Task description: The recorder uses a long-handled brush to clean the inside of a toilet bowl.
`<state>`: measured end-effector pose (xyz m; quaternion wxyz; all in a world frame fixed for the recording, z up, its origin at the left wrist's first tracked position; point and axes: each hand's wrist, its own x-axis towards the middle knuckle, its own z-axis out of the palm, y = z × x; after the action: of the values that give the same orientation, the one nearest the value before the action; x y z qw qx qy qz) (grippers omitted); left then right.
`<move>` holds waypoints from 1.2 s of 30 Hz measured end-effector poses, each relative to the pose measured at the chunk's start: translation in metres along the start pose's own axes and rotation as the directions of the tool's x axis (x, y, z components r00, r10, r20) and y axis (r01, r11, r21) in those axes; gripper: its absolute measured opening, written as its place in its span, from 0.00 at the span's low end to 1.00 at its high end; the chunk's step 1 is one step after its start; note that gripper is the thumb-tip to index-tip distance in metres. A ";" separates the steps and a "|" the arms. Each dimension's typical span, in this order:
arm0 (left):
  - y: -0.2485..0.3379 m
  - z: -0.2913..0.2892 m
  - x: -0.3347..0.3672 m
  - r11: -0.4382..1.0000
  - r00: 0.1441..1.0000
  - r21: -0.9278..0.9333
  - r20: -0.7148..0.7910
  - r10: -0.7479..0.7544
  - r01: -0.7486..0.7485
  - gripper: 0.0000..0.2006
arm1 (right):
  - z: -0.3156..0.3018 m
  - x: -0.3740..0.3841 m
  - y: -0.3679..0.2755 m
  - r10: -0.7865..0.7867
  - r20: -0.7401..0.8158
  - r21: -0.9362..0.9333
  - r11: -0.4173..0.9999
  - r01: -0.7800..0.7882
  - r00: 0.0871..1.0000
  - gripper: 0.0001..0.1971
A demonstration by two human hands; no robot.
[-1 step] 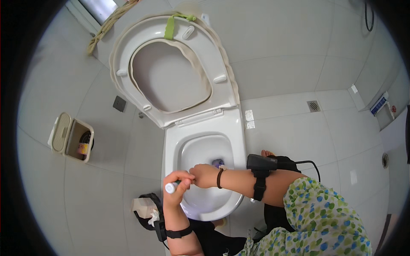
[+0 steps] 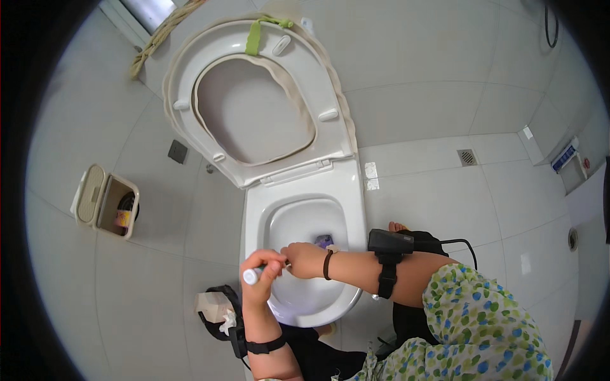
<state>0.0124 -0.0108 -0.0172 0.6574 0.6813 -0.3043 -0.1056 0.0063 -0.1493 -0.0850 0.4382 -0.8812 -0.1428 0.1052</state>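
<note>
While a stick (image 2: 251,277) is held fast by the left grip (image 2: 259,276), its white end is seen poking out by the thumb; the fingers are curled round it and pressed tight. Close beside it, the right grip (image 2: 304,259) is held with its fingers bent in; the tips are hidden, so it cannot be told whether anything is pinched there. Both grips and the stick are held over the toilet bowl (image 2: 354,209); a purple thing (image 2: 325,241) is seen down inside, just past the right grip, but whether it is joined to the stick cannot be told.

A dark band (image 2: 328,265) is worn on the right wrist; a black box (image 2: 389,241) is strapped to the right arm, with a wire (image 2: 459,241) joined on; a black strap (image 2: 265,346) is wrapped round the left arm; a sleeve (image 2: 489,324) with green and blue spots is worn.

Behind the bowl, the white seat (image 2: 187,82) is tipped up; a green strap (image 2: 253,39) is fixed at its top. On the left, a black and yellow thing (image 2: 124,211) is kept in a beige bin (image 2: 134,198) with its lid open; on the right, a drain (image 2: 467,157) is set in the tiled floor (image 2: 426,203).
</note>
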 end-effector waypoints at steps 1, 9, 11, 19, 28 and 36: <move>0.000 0.001 0.001 0.999 0.998 0.024 -0.043 0.045 -0.044 0.11 | 0.003 -0.002 -0.001 -0.019 -0.074 0.009 1.000 0.020 0.997 0.09; 0.016 0.004 0.005 0.947 0.894 -0.147 -0.398 0.207 -0.285 0.13 | 0.023 0.003 0.005 -0.142 -0.230 -0.007 0.990 0.144 0.963 0.13; 0.049 -0.011 -0.007 0.868 0.884 -0.182 -0.181 0.432 -0.462 0.12 | 0.020 -0.005 -0.016 -0.234 -0.264 -0.028 0.972 0.235 0.936 0.14; 0.091 -0.039 -0.015 0.663 0.688 -0.218 -0.056 0.724 -0.716 0.14 | 0.007 -0.012 -0.042 -0.513 -0.624 -0.185 0.830 0.526 0.590 0.09; 0.082 -0.018 -0.006 0.781 0.775 -0.013 0.114 0.621 -0.624 0.17 | -0.001 0.010 -0.030 -0.513 -0.511 -0.205 0.852 0.481 0.690 0.08; 0.094 -0.011 -0.020 0.819 0.798 0.112 -0.182 0.574 -0.563 0.29 | 0.016 -0.021 -0.054 -0.404 -0.239 0.072 0.900 0.431 0.883 0.08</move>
<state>-0.0234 0.0144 0.0692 0.6687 0.5826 -0.4272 0.1759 -0.0272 -0.1142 -0.0500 0.5169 -0.8071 -0.2735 -0.0806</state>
